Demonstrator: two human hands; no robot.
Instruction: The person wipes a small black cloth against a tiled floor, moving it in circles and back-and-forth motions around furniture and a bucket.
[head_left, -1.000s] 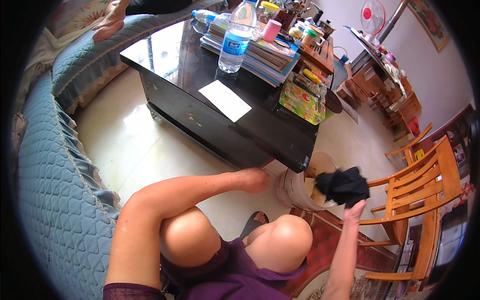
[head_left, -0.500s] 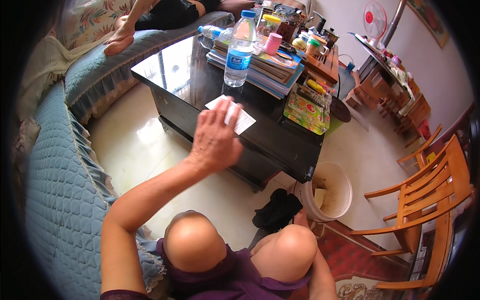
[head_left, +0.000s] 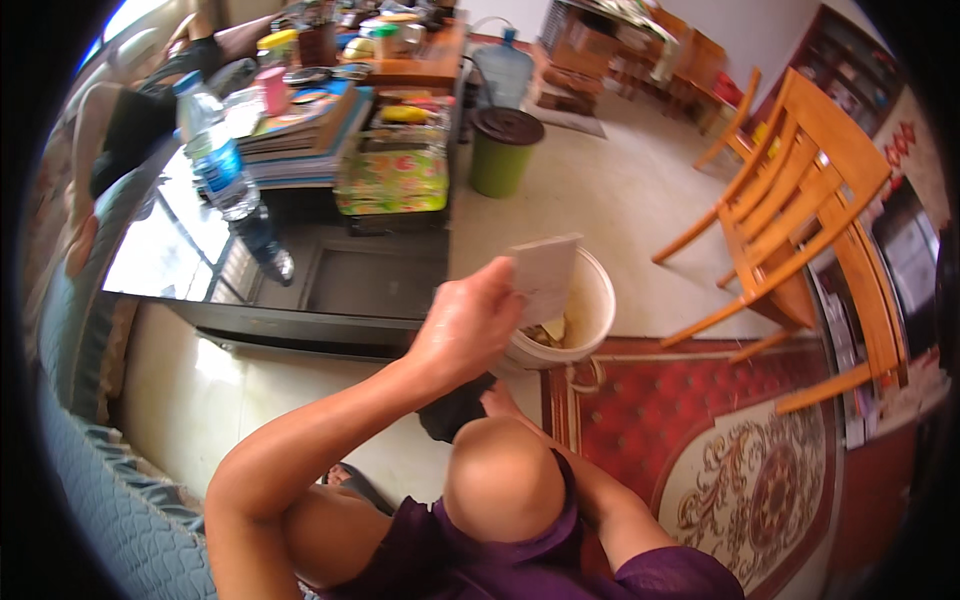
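Observation:
A small white slip of paper (head_left: 543, 278) is pinched in my left hand (head_left: 465, 325), raised at the far edge of the fingers. Behind and below the slip is a white bucket (head_left: 597, 310) with some scraps inside; the paper covers part of its opening. My right arm reaches forward past my bent knee. My right hand (head_left: 503, 400) shows only in part beside a black, soft-looking item (head_left: 452, 412); its fingers cannot be made out.
The black table (head_left: 380, 275) carries a water bottle (head_left: 222, 170), stacked books (head_left: 300, 150) and a patterned tray (head_left: 392, 182). Beyond stand a green bin (head_left: 500, 165) and a large water jug (head_left: 505, 72). Wooden chairs (head_left: 790, 200) and a red rug (head_left: 640, 400) are at right.
My left hand has picked the paper slip off the table and carried it right, in front of the bucket. The view has turned right.

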